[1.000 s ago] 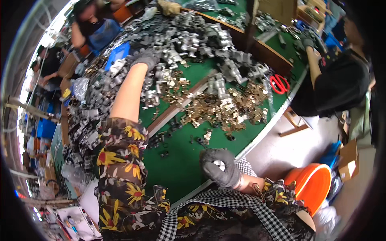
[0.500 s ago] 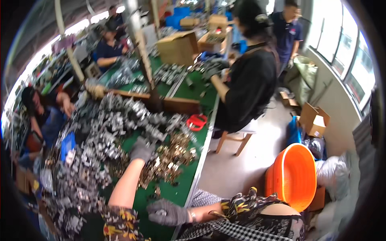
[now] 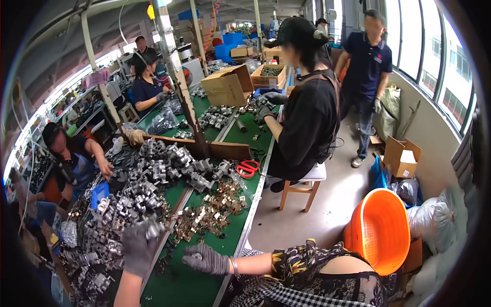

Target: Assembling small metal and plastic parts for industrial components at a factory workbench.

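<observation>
My left hand, in a grey glove, is closed at the near edge of a big heap of silver cast metal parts. A silver metal part shows at its fingertips. My right hand, gloved too, is curled near the table's right edge. A small shiny bit shows at its fingers; what it is I cannot make out. Between the hands and the far heap spreads a pile of small brass-coloured metal pieces on the green tabletop.
Red-handled scissors lie by a wooden board across the table. A blue tray sits in the heap. An orange tub stands on the floor at right. Co-workers sit across and ahead; one person stands by the windows.
My left hand has drawn back from beside the brass-coloured pile toward the lower left, and a silver metal part now shows in it. My right hand stays nearly in place.
</observation>
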